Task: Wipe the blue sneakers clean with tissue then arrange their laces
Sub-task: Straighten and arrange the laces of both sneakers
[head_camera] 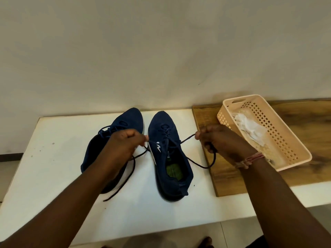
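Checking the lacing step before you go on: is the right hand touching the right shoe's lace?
Touching. The head view shows the right hand pinching the lace, which runs taut from the right shoe into its fingertips.

Two dark blue knit sneakers (170, 154) sit mid-frame on the white rectangular table (53, 158); right, a peach perforated plastic basket (279, 136) lies on a brown wooden board (223, 176).

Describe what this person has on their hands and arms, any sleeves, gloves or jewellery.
Both hands are bare, with no gloves, and both forearms show no sleeves. The right hand has a pinkish-red thread band wound round its wrist, knotted on the inner side. The left hand and its wrist wear nothing visible.
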